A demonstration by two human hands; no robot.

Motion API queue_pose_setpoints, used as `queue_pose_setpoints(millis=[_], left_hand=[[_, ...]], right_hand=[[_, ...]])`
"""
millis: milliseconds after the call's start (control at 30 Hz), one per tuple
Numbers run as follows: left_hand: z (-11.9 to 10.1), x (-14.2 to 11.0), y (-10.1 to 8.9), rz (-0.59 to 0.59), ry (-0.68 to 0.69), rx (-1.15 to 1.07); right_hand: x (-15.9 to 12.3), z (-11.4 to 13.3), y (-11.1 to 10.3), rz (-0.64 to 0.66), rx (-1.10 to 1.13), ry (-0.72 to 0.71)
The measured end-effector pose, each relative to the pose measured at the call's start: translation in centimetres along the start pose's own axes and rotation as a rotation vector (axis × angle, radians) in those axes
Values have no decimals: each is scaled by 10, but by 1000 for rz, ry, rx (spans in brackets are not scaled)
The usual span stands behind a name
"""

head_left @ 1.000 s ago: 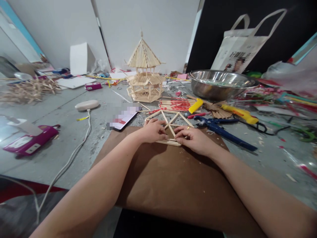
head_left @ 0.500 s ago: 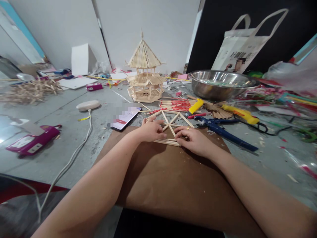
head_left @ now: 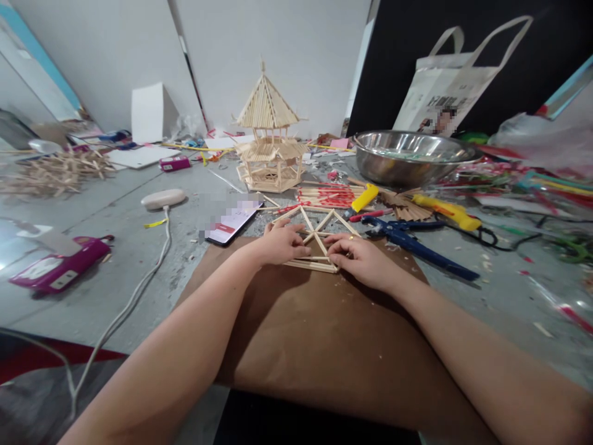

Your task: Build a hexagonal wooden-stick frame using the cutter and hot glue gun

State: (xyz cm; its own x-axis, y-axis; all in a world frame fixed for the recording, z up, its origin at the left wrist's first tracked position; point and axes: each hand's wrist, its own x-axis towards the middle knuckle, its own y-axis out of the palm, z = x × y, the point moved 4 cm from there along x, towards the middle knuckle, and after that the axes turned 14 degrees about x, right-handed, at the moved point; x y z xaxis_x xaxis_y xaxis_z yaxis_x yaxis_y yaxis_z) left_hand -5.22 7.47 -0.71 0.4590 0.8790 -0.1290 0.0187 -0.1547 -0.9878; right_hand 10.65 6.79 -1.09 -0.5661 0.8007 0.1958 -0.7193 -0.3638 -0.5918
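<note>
On the brown paper (head_left: pixel 296 358) lies a many-sided frame of thin wooden sticks (head_left: pixel 319 238), with sticks crossing in its middle. A short wooden stick (head_left: pixel 317 258) runs between my hands, just behind the frame's front edge. My left hand (head_left: pixel 281 242) is closed, thumb and fingertips at the left part of that stick; the other fingers lie over the frame's left side and hide it. At the front right corner, my right hand (head_left: pixel 356 259) pinches the other end of the stick, a ring on one finger.
Behind the frame stands a stick pagoda (head_left: pixel 269 133). A phone (head_left: pixel 234 221) lies left, with red-tipped matchsticks (head_left: pixel 328 196) beyond. To the right are blue pliers (head_left: pixel 417 247), a yellow glue gun (head_left: pixel 447 211), a yellow-handled cutter (head_left: pixel 365 198) and a metal basin (head_left: pixel 412 161). A white cable (head_left: pixel 139 290) crosses the left.
The whole view shifts slightly left. My right fingers shift a little at the frame's front right corner; my left hand keeps nearly the same hold.
</note>
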Motion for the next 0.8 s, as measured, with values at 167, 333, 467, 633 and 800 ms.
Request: queue_pose_setpoints(millis=[167, 333, 467, 633, 800], left_hand=[[1, -1, 0, -1, 19, 9], [3, 1, 2, 27, 3, 17], [3, 2, 3, 35, -8, -3], [3, 2, 3, 21, -12, 10], [3, 2, 3, 6, -4, 15]], right_hand=[[0, 0, 2, 1, -1, -2], [-1, 2, 3, 2, -29, -34], [0, 4, 4, 9, -53, -36], [0, 3, 3, 56, -36, -26], [1, -3, -1, 41, 50, 17]])
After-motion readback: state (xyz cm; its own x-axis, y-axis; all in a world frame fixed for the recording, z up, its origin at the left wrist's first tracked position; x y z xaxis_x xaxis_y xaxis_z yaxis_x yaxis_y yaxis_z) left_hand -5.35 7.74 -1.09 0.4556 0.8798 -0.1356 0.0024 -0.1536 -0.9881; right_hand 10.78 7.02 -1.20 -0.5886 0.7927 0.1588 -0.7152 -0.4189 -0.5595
